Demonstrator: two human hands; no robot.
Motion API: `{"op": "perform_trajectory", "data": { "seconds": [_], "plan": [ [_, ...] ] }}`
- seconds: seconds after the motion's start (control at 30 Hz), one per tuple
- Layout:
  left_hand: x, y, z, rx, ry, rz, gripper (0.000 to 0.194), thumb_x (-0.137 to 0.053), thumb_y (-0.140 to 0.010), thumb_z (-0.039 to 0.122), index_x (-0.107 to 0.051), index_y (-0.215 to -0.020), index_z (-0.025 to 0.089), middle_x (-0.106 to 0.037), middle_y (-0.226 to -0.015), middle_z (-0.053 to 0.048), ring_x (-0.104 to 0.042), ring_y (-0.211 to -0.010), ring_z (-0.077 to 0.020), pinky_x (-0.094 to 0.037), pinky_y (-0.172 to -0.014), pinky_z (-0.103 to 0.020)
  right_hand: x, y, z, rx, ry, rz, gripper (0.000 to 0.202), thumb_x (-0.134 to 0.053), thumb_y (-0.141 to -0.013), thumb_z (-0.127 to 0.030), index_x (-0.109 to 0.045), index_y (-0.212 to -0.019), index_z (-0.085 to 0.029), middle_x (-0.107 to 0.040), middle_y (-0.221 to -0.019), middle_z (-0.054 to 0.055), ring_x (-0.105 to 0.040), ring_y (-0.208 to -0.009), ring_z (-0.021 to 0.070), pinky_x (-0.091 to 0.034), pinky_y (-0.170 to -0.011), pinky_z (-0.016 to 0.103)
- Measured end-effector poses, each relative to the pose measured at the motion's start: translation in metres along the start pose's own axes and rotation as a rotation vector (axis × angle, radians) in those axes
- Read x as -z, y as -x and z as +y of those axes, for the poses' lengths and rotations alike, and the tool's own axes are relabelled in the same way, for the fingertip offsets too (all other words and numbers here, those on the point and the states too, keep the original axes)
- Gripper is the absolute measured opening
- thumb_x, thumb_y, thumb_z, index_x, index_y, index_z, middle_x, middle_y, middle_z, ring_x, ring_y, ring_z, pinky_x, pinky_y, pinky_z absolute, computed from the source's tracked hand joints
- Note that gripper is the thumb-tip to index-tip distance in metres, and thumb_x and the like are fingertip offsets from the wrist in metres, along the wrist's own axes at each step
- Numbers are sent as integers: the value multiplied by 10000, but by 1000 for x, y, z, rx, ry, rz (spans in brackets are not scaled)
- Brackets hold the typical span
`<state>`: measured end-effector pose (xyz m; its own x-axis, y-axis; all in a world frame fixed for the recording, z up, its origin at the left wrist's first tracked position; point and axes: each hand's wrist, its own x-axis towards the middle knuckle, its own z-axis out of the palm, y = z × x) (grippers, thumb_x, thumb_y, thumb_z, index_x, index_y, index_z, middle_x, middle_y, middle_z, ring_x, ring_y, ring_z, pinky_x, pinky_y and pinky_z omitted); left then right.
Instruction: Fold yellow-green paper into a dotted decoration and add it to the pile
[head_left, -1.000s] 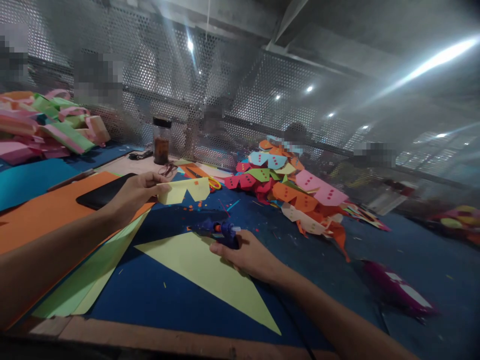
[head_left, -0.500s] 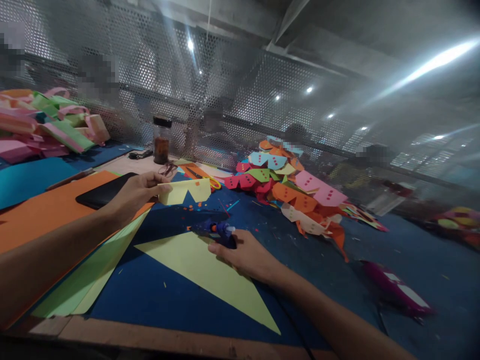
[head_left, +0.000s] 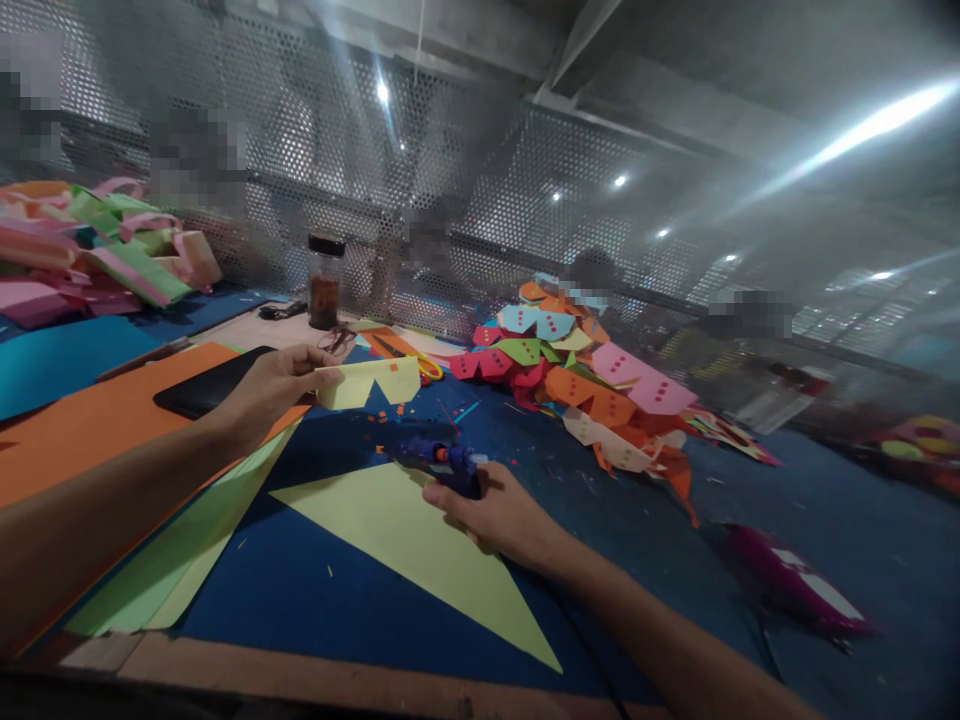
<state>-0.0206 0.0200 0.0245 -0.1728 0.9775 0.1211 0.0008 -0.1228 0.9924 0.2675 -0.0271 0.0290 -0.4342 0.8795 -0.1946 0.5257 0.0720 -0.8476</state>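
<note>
Yeah, the left hand [head_left: 289, 378] pinches a notched yellow strip [head_left: 354, 387] by one end, probably so the cut edge hangs free. At the strip's four o'clock, the right hand [head_left: 506, 510] wraps a glue gun [head_left: 459, 470], nozzle toward nine. Blue desk [head_left: 611, 515] gives elbow room toward three; near edge [head_left: 315, 675] at six.

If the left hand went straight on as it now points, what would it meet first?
Beyond the yellow paper it holds, the left hand would probably meet the yellow scissors handle first; depth is unclear, so it might pass above.
</note>
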Motion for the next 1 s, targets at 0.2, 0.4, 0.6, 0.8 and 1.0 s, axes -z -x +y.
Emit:
{"op": "perform_trajectory", "data": {
  "seconds": [0.2, 0.4, 0.6, 0.8, 1.0],
  "plan": [
    [2, -3, -2, -7, -1, 1, 418, -902, -560, 404, -695, -839, 171, -703, -755, 4, -627, -685, -145, -532, -649, -264, 3, 4, 2, 77, 39, 44, 371, -652, -886, -549, -565, -824, -194, -445, -576, -69, -409, -475, 80, -328, -431, 204],
    [2, -2, -3, -2, -27, -36, 402, -898, -572, 397, -687, -834, 177, -694, -752, 17, -625, -696, -139, -523, -659, -252, 7, 11, -2, 288, 108, 163, 362, -646, -898, -541, -550, -798, -207, -434, -667, -47, -431, -592, 110, -349, -518, 228],
    [1, 1, -1, 3, -77, -85, 453, -876, -608, 468, -684, -881, 162, -690, -799, -5, -616, -731, -152, -510, -685, -275, 11, 13, -5, 507, 325, 316, 248, -606, -930, -381, -517, -773, -210, -524, -690, -33, -442, -596, 111, -345, -553, 226],
    [-3, 5, 3, 5, -107, -108, 453, -874, -592, 473, -678, -858, 163, -676, -763, -5, -603, -711, -158, -487, -675, -285, 14, 7, 8, 539, 543, 413, 38, -630, -864, -220, -603, -886, -206, -633, -728, -20, -515, -594, 127, -347, -576, 226],
    [-6, 9, 8, 8, -112, -120, 411, -869, -570, 452, -665, -792, 172, -653, -696, 11, -578, -653, -142, -455, -620, -260, 16, 7, 12, 559, 638, 408, 192, -604, -770, -131, -611, -945, -210, -682, -798, 6, -573, -624, 157, -357, -604, 241]
  ]
}}
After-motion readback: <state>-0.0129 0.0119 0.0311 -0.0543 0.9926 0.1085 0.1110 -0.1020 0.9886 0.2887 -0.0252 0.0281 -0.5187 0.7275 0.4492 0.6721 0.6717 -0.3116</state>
